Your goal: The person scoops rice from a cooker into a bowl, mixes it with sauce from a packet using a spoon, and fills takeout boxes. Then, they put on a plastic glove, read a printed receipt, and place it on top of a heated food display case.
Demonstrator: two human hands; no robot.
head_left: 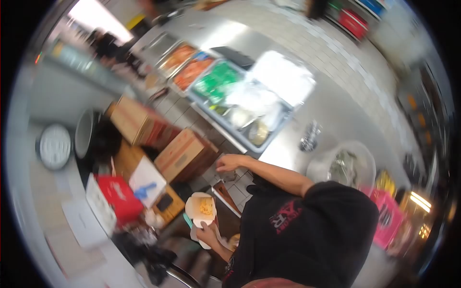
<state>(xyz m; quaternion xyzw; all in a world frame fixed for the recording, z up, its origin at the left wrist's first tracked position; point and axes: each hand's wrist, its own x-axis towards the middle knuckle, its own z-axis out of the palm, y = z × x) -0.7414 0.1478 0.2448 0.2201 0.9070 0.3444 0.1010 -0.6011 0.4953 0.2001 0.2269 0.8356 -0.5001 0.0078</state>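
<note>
My left hand (207,234) is closed around a white paper takeaway box (192,208) with its flaps open. Crumbly yellow food (206,207) lies inside the box. Along the box's left side runs a narrow teal strip (188,220), perhaps a handle; I cannot tell whether my hand touches it. My right hand (230,163) is out in front with the forearm stretched, its fingers curled downward. What the fingers hold, if anything, is blurred and hidden. Just beyond that hand is the corner of a grey tub (253,147) holding bags and a green-wrapped item.
Metal trays of orange-red food (191,74) stand beyond the tub on a steel counter (331,110). A clear bowl with greens (343,165) is at right. Cardboard boxes (181,154), a red package (117,198) and a white sheet with a blue shape (147,185) are at left.
</note>
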